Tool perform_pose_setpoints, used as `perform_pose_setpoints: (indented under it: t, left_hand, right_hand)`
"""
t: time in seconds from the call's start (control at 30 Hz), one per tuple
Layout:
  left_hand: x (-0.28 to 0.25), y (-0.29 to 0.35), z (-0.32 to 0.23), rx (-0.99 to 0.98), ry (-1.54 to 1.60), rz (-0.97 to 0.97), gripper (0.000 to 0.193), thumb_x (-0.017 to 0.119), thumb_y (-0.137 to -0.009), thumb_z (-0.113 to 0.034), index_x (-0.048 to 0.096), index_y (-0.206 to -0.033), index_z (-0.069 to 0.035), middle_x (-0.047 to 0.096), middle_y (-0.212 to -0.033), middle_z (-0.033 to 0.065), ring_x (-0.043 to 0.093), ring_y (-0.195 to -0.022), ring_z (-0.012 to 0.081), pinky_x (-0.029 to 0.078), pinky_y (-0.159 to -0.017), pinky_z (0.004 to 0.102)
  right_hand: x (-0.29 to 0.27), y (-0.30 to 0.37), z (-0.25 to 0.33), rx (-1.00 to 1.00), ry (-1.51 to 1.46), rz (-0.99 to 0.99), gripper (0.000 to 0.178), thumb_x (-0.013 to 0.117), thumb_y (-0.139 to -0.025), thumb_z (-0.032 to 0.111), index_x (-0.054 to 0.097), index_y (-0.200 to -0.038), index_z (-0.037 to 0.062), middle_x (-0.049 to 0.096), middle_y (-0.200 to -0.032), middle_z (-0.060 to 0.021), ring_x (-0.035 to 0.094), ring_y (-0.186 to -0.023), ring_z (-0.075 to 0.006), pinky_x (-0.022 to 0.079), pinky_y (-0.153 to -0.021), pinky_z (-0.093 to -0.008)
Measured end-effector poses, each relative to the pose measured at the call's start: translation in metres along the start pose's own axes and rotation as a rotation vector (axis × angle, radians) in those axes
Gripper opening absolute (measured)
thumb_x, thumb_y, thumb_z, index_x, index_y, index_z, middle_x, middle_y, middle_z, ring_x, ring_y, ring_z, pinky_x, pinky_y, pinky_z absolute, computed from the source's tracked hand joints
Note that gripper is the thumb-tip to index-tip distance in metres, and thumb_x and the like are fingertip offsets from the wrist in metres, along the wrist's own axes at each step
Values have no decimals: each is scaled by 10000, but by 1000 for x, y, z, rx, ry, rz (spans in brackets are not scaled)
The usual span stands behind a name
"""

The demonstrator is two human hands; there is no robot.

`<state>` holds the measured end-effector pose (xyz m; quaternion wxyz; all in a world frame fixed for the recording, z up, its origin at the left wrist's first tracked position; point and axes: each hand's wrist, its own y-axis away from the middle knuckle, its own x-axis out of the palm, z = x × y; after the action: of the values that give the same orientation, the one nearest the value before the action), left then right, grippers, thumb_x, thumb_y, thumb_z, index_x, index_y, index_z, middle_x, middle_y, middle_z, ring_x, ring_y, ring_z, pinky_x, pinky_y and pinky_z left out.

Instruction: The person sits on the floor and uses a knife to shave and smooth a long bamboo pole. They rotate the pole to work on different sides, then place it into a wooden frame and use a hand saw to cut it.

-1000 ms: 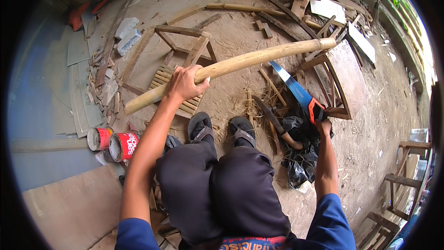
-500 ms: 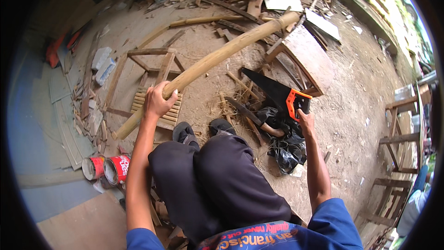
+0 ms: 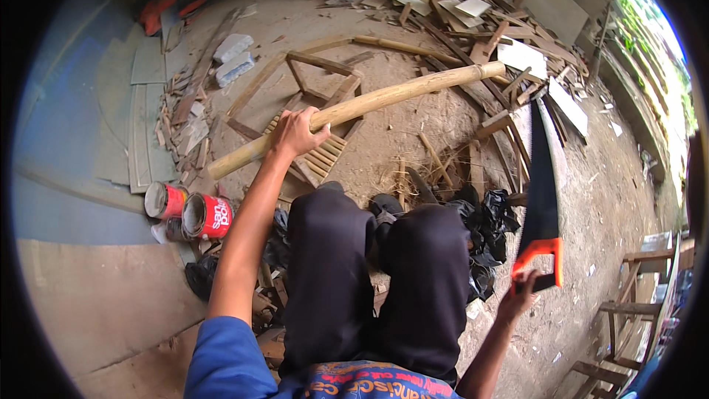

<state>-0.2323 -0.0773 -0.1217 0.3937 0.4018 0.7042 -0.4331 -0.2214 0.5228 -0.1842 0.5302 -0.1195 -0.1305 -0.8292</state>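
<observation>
My left hand [image 3: 299,133] is closed around a long yellowish bamboo pole [image 3: 402,94], gripping it left of its middle. The pole slants from lower left up to the right, above the floor. Out to the right, my right hand [image 3: 524,294] grips a handsaw [image 3: 541,185] by its orange and black handle. Its dark blade points away from me and is apart from the pole. Below the pole, partly covered by it and by my left arm, is a small slatted wooden frame [image 3: 325,154].
Red paint cans [image 3: 219,216] stand at the left. A black plastic bag [image 3: 496,214] lies right of my knees. Scrap wood and boards [image 3: 473,7] are heaped at the back right, pale blocks [image 3: 235,66] at the back left. A wooden rack [image 3: 631,307] stands at the right edge.
The handsaw has swung out to the right and nearer me, its blade turning to point away. The pole has tilted flatter, still in my left hand. My view has shifted left.
</observation>
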Motion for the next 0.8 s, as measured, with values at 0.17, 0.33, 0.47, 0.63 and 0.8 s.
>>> perform_pose_setpoints:
  t: [0.17, 0.33, 0.47, 0.63, 0.8]
  left_hand:
    - [-10, 23, 37, -162, 49, 54, 453, 685, -772, -402, 691, -1023, -25, 706, -911, 231, 677, -900, 401, 534, -813, 461]
    - [11, 31, 59, -235, 101, 40, 506, 648, -767, -472, 709, -1023, -40, 697, -910, 268, 685, -869, 422, 551, -779, 486]
    - [5, 23, 58, -303, 131, 172, 510, 615, -797, -482, 706, -1015, -29, 690, -949, 275, 678, -894, 434, 546, -789, 482]
    - [6, 16, 64, -253, 97, 215, 477, 634, -810, -469, 707, -949, -18, 684, -932, 260, 679, -910, 394, 527, -777, 473]
    - [0, 12, 59, -359, 183, 234, 473, 635, -798, -458, 712, -943, -15, 684, -942, 261, 674, -912, 410, 526, -775, 472]
  right_hand:
    - [78, 1, 106, -241, 212, 203, 110, 619, -987, 175, 593, -926, 87, 543, -718, 19, 519, -642, -80, 418, -554, -218]
    - [144, 35, 114, -428, 350, 596, 223, 566, -1019, 225, 562, -940, 17, 477, -627, 31, 412, -532, -46, 327, -495, -211]
    - [199, 113, 52, -528, 594, 766, 153, 619, -920, 148, 616, -838, 18, 570, -753, -1, 535, -623, -86, 441, -555, -241]
    - [218, 161, -35, -306, 509, 958, 133, 681, -893, 79, 614, -862, -32, 525, -657, -48, 500, -590, -82, 404, -534, -277]
    - [220, 169, -52, -241, 514, 1022, 188, 645, -932, 103, 571, -826, -34, 488, -645, -25, 446, -584, -83, 372, -535, -271]
